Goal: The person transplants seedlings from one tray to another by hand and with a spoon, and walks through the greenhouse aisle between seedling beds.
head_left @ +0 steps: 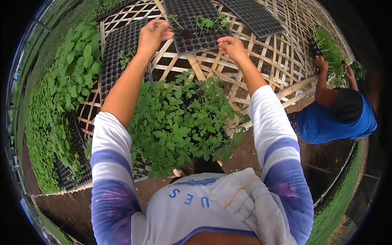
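Note:
My left hand (154, 37) is at the left edge of a black seedling tray (192, 50), thumb and fingertips pressed together. Beside its fingers a small seedling (174, 19) leans in the tray. At the tray's front right corner my right hand (233, 47) is closed in a pinch. Whatever either pinch holds is too small to make out. Small seedlings (207, 23) stand in cells between and beyond my hands; many other cells show no plant. Below my forearms spreads a dense group of leafy seedlings (179, 122), which hides most of its own tray.
The trays rest on a bamboo lattice bench (261, 61). Another black tray (122, 49) lies left, and one more (255, 16) at the back right. Broad-leaved seedlings (79, 61) fill the left side. On the right, a person in blue (335, 118) handles a tray of thin green seedlings (328, 49).

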Demonstrator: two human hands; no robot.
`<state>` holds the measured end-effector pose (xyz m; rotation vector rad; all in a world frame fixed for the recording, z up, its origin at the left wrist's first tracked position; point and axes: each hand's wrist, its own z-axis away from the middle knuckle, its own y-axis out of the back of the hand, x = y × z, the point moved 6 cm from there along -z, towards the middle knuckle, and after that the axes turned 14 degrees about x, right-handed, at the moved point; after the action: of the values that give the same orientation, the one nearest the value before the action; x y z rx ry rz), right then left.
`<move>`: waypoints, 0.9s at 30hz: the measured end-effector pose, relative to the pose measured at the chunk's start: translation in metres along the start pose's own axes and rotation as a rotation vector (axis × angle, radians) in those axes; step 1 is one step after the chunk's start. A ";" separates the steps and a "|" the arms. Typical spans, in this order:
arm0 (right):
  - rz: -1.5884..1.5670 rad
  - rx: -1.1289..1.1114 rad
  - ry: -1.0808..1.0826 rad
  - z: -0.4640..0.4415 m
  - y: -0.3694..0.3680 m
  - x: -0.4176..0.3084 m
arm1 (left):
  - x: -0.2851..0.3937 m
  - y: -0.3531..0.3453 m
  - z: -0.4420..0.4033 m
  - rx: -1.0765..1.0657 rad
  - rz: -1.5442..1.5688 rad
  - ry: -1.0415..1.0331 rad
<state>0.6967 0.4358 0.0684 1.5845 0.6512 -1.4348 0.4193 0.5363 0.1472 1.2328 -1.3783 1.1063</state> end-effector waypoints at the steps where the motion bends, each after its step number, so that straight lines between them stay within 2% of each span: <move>1: 0.044 -0.016 0.041 -0.024 -0.011 0.007 | -0.019 -0.012 -0.022 -0.004 -0.018 -0.011; 7: 0.329 0.003 0.171 -0.090 -0.079 0.039 | -0.109 -0.067 -0.111 0.009 -0.239 -0.073; 8: 0.309 0.004 0.158 -0.091 -0.088 0.039 | -0.113 -0.078 -0.113 -0.016 -0.373 -0.133; 10: 0.340 -0.018 0.335 -0.097 -0.106 0.040 | -0.128 -0.090 -0.120 -0.052 -0.591 -0.262; 11: 0.372 -0.021 0.449 -0.100 -0.116 0.034 | -0.129 -0.093 -0.122 -0.051 -0.599 -0.255; 12: 0.365 -0.026 0.443 -0.102 -0.124 0.033 | -0.125 -0.099 -0.120 -0.085 -0.694 -0.365; 13: 0.493 -0.043 0.438 -0.104 -0.132 0.034 | -0.121 -0.104 -0.119 -0.120 -0.788 -0.476; 14: 0.621 -0.062 0.432 -0.104 -0.138 0.031 | -0.116 -0.105 -0.116 -0.105 -0.774 -0.598; 17: 0.729 -0.109 0.335 -0.112 -0.147 0.024 | -0.115 -0.101 -0.117 -0.118 -0.870 -0.614; 23: 0.846 -0.117 0.310 -0.121 -0.158 0.028 | -0.114 -0.091 -0.110 -0.110 -0.893 -0.594; 26: 0.909 -0.096 0.341 -0.120 -0.157 0.033 | -0.092 -0.083 -0.103 0.017 -0.764 -0.755; 27: 0.914 -0.102 0.336 -0.119 -0.158 0.039 | -0.080 -0.077 -0.103 0.049 -0.763 -0.745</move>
<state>0.6317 0.6071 -0.0158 1.7169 0.1150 -0.4609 0.5079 0.6425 0.0851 2.0884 -1.1842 0.1321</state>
